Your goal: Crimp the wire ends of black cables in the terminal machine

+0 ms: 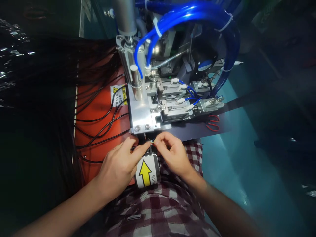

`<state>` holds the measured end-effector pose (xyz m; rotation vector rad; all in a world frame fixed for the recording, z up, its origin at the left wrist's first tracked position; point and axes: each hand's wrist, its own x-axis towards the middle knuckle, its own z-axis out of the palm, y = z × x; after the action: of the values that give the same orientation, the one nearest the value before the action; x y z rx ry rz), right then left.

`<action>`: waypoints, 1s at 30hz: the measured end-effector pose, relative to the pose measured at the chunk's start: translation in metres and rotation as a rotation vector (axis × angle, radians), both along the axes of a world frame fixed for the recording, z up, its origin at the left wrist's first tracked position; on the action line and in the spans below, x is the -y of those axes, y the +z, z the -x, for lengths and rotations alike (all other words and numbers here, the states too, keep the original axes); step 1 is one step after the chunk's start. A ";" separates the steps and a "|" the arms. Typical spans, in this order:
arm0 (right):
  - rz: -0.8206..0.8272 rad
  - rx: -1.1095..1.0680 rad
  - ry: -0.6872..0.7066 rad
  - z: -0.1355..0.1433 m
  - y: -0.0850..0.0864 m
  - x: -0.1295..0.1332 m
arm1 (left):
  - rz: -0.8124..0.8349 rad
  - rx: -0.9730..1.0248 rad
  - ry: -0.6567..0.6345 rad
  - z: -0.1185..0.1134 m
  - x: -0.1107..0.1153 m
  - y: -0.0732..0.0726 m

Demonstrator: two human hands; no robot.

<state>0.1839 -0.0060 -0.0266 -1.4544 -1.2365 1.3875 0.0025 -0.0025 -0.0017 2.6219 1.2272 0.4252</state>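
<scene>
At the near end of a metal machine point(143, 115), my two hands meet over a black cable with thin coloured wires point(152, 143) fanning from its end. My left hand point(120, 161) is closed on the cable, thumb and forefinger close to where the wires come out. Pinched together, the thumb and forefinger of my right hand point(172, 153) are at the wire tips, a reddish strand among them. The fingers partly cover the wires, so their exact order cannot be made out. Just below them sits a white cover with a yellow arrow point(146, 172).
Several black cables point(98, 120) cross the orange-red surface point(98, 105) at left, by a yellow-and-white warning label point(118, 95). Blue air hoses point(192, 13) arch over the machine. Red-handled scissors point(213, 123) lie on the dark plate at right. A checked garment point(158, 210) covers my lap.
</scene>
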 end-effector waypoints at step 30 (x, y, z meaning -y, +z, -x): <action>0.055 -0.091 -0.024 -0.001 -0.001 -0.001 | 0.009 0.019 -0.012 0.001 -0.001 -0.002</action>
<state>0.1849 -0.0053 -0.0278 -1.4218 -1.1285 1.4657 0.0019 -0.0018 -0.0033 2.6101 1.2048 0.4404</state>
